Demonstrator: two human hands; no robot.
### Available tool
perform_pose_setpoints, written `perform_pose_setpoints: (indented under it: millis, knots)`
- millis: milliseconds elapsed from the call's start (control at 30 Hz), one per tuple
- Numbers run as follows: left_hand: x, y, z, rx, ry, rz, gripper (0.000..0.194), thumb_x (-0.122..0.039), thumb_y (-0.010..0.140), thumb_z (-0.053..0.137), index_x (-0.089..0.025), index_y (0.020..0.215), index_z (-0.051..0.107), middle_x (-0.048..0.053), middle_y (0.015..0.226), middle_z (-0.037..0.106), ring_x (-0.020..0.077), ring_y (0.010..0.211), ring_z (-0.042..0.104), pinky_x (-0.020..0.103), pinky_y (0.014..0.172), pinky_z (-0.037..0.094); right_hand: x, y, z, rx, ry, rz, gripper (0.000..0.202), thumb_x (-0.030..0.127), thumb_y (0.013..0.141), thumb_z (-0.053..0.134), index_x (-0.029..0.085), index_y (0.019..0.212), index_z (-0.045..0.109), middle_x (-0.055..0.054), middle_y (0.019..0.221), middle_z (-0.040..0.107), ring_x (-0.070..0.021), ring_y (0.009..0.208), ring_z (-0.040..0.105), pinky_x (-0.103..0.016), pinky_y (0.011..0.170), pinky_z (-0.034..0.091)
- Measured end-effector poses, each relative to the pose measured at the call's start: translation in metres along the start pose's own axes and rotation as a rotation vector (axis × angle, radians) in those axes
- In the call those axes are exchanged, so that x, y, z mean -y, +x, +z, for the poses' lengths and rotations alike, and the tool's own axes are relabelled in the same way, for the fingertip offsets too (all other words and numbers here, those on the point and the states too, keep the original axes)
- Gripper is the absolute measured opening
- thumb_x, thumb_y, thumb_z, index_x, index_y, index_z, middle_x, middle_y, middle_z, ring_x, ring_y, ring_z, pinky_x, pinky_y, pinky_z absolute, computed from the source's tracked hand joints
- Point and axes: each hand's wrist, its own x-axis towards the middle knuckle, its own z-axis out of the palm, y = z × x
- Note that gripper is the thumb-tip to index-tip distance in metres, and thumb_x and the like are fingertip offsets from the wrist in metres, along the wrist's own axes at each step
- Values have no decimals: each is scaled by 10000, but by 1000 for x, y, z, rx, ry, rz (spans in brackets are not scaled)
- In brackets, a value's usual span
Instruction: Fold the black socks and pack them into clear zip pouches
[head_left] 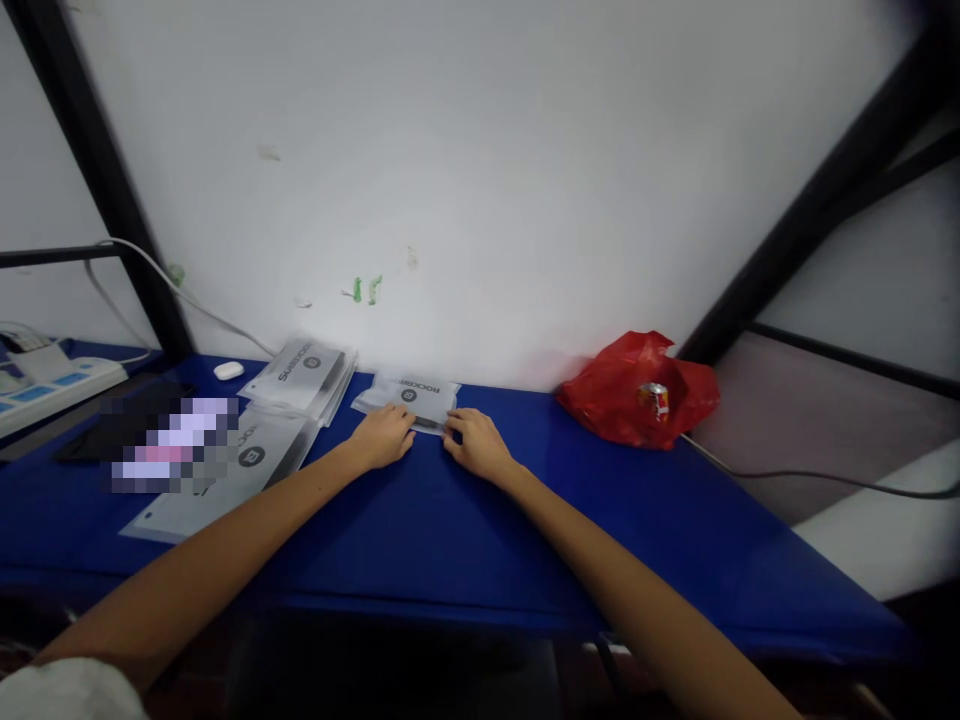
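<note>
A small frosted plastic bag (420, 388) with dark printing and a round logo lies flat near the wall, a dark strip along its near edge. My left hand (384, 436) has its fingers curled on the bag's near left part. At the near right corner, my right hand (480, 442) pinches the edge between thumb and fingers. Left of it sits a stack of similar plastic bags (307, 372). A larger printed plastic bag (251, 455) lies in front of that stack, partly behind my left forearm.
A crumpled red plastic bag (630, 395) with a small can-like item (655, 400) stands at the right by the wall. On the left are a white earbud case (229, 371), a power strip (64, 390) and a blurred-out device (172, 445). Black frame posts flank the blue table (420, 550).
</note>
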Motion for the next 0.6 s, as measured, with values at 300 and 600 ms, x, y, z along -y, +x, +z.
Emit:
perform_pose_setpoints:
  millis: [300,600]
  knots:
    - [-42,-26,-14,0,-26,58,275,-314,893,411,-131,986,594,130,1015,620,261,975,571,376,814,466,10,-53,-19,-14,18,16,105,179,809,549,165,828,652,-106,1149,635,-254,1113,542,-412,970,398]
    - [-89,-90,-36,-11,-115,153,184,-264,883,454,-135,909,584,107,943,618,242,923,575,352,766,471,34,-129,-37,-63,154,-2,31,212,789,590,186,800,604,-122,1215,608,-279,1201,496,-502,1017,365]
